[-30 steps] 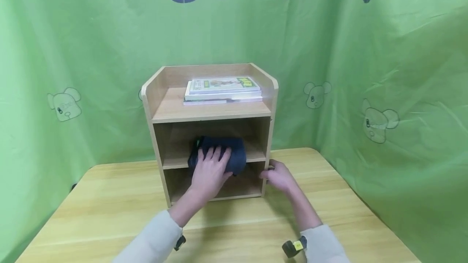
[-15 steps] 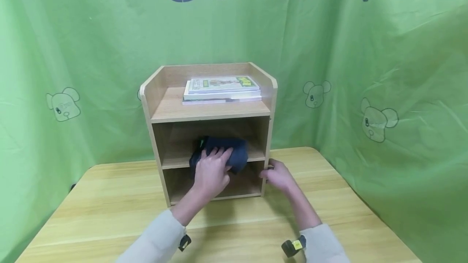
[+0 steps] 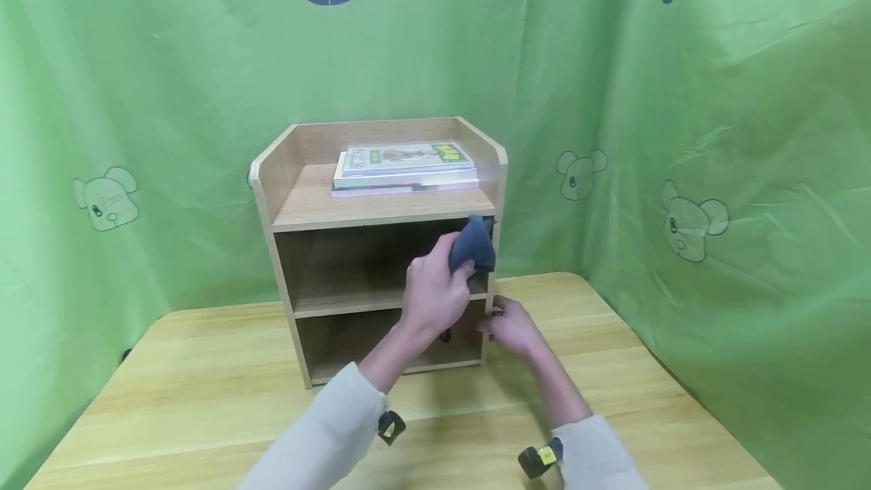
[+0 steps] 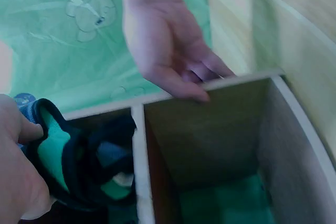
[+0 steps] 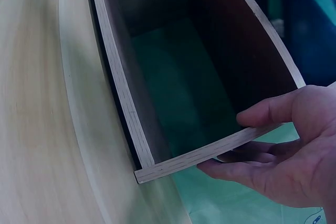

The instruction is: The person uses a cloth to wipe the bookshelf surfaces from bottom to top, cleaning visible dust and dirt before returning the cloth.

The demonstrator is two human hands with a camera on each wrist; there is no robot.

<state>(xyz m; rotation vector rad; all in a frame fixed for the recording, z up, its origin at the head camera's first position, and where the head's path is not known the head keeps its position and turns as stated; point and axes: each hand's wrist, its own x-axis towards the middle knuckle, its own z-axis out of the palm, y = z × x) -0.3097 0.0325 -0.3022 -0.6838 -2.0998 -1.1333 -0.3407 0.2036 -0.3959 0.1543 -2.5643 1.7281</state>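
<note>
A dark blue cloth item with black edging (image 3: 472, 244) is up at the right side of the middle compartment of a wooden shelf unit (image 3: 388, 210). My left hand (image 3: 435, 293) grips it between thumb and fingers. In the left wrist view, black loops of the cloth item (image 4: 73, 156) hang by the divider, with green showing between them; its exact kind is unclear. My right hand (image 3: 516, 327) holds the front edge of the unit's right side panel low down. In the right wrist view, the thumb of the right hand (image 5: 294, 145) lies inside the panel and the fingers outside.
Several books (image 3: 406, 169) lie stacked on the unit's top, between its raised sides. The unit stands on a wooden table (image 3: 224, 399). Green printed curtains (image 3: 204, 82) hang behind and to the right.
My left hand has moved right and up, taking the blue cloth item from the middle of the compartment to its right side. My right hand stays on the side panel.
</note>
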